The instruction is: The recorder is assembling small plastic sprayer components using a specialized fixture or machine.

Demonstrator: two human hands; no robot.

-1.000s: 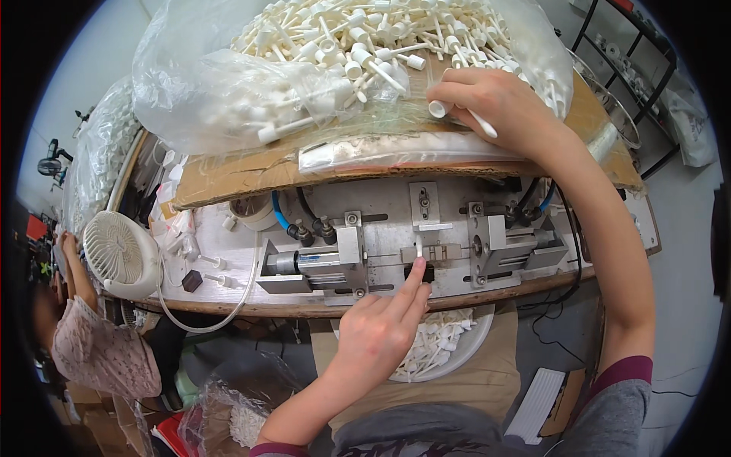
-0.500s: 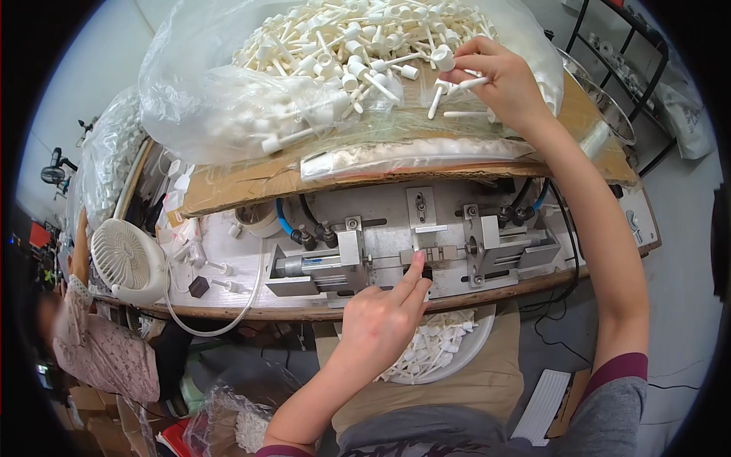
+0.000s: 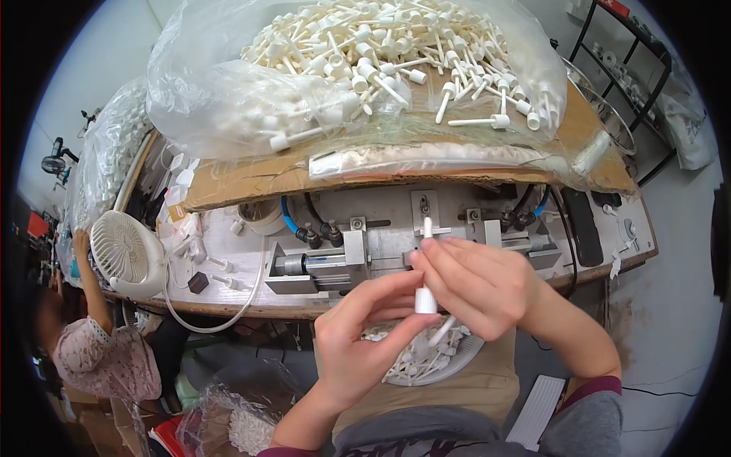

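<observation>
Above the bench's front edge, my two hands meet at a white plastic cap with a stem (image 3: pixel 426 302). The ribbed cap end points toward me, and its stem points away toward the metal fixture (image 3: pixel 355 259). My left hand (image 3: pixel 365 331) is closed, thumb and forefinger at the cap. My right hand (image 3: pixel 483 289) is closed too, fingertips pinching along the stem. A second white stem (image 3: pixel 443 331) sticks out below my right hand; its other end is hidden. Both hands cover the fixture's middle.
Behind, a heap of white stemmed caps (image 3: pixel 365 46) lies in clear plastic on a cardboard sheet (image 3: pixel 251 186). A bowl of white pieces (image 3: pixel 449 373) sits at my lap. At left are a white fan (image 3: pixel 126 255) and another person (image 3: pixel 106 343). A dark phone-like slab (image 3: pixel 582 228) lies right.
My right hand has come back from the heap with white stemmed caps, down to the front of the fixture. My left hand has left the fixture's middle and now grips a cap.
</observation>
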